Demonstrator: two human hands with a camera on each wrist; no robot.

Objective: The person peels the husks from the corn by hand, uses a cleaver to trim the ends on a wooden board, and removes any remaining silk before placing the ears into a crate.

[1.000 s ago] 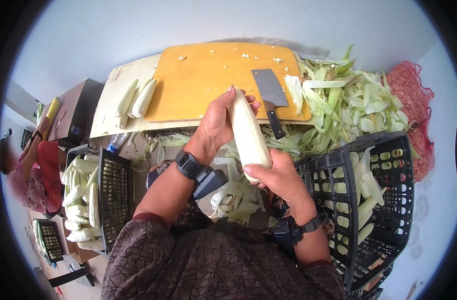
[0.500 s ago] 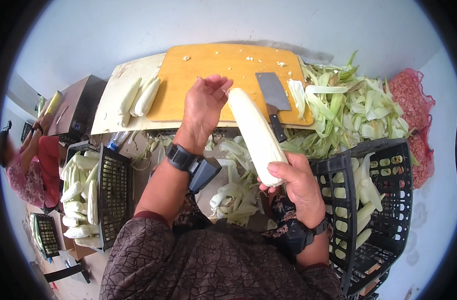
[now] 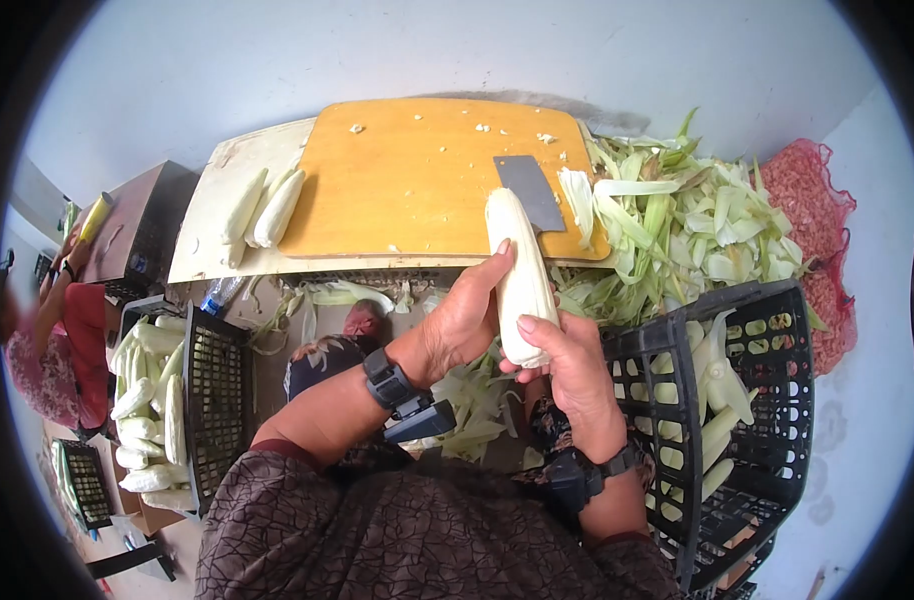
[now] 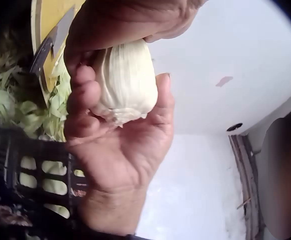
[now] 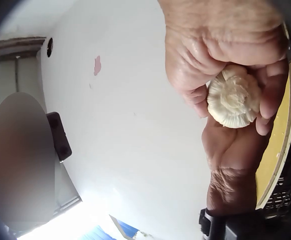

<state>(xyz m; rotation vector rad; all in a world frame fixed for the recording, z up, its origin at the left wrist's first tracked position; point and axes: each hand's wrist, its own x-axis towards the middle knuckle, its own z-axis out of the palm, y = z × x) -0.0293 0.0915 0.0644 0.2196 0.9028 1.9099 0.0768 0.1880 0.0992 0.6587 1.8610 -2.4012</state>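
A pale ear of corn (image 3: pixel 522 285) in its thin inner husk is held over the lap, tip pointing up toward the board. My right hand (image 3: pixel 575 368) grips its lower end, thumb across the front. From the other side my left hand (image 3: pixel 465 318) holds the ear's middle, its thumb along the husk and its fingers mostly hidden behind. The cut stem end of the ear (image 5: pixel 234 97) shows between the right hand's fingers in the right wrist view. Behind the ear, a cleaver (image 3: pixel 530 188) lies on the yellow cutting board (image 3: pixel 377 190), its handle mostly covered.
Several husked ears (image 3: pixel 262 210) lie left of the board. Stripped husks (image 3: pixel 697 210) heap at its right, by a red mesh sack (image 3: pixel 815 180). Black crates of corn stand at the left (image 3: pixel 220 400) and right (image 3: pixel 687 440). Another person (image 3: pixel 67 330) works at far left.
The left hand came off the ear, spread in the air, and now holds it lower down at the middle. The right hand keeps its grip on the bottom end. The ear stands more upright.
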